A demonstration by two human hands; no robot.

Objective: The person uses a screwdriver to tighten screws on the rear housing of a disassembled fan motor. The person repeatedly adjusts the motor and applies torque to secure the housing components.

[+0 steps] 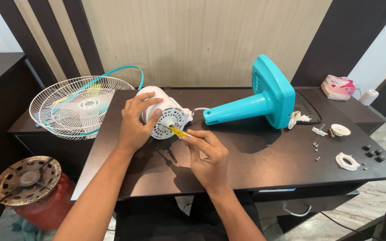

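The left hand [136, 120] wraps firmly around the white motor housing [166, 111], thumb and fingers clasping its rounded, ribbed plastic shell. The right hand [208, 154] pinches a small screwdriver [176, 130] with a clear yellow handle, its thin metal shaft pointing into the housing's slotted face; whether the tip sits in a screw cannot be told from this angle.

The housing lies on its side near the middle of the dark, matte table [255, 156], joined at its right to the smooth turquoise stand and base [264, 100], which is also tipped over.

Much disassembly looks done: left of the housing, the white wire grille [79, 107] with a turquoise rim rests off the fan, hanging over the table's edge. Far right of the housing lie loose small screws [316, 145], two white plastic rings [347, 161], and several black caps [374, 153]. The motor casing itself appears closed, so opening it seems to be what remains.
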